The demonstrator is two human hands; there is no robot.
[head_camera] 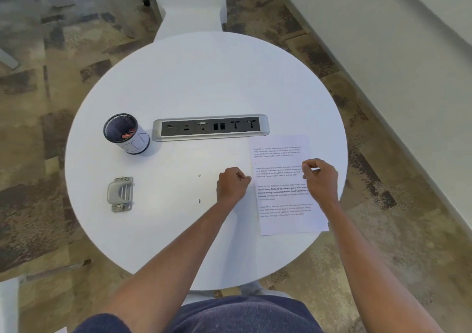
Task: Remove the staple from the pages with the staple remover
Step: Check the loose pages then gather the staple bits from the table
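Head view, round white surface with the person seated at its near edge. The white printed pages are lying flat on the right side of the surface, just below the grey recessed power-socket strip. The left hand is curling closed just beside the pages' left edge, its fingers pressing together around something thin and pale that cannot be identified. The right hand is hovering over the pages' right half, fingers pinching together on a small pale object, possibly a staple, though it is too small to confirm. No staple is showing on the pages themselves. The orange item sitting inside the black mesh pen cup at far left may be the staple remover, but it is mostly hidden; the grey metal hole punch is lying nearer, well apart from both hands. Risks, as judged: both hands are occupied and far from the likely tool, so prying with bare fingers could tear the paper corner or prick a fingertip. A loose staple could drop onto the white surface beside the small specks and be lost. Nothing is weighing the pages down, so a pull could slide them toward the near edge.
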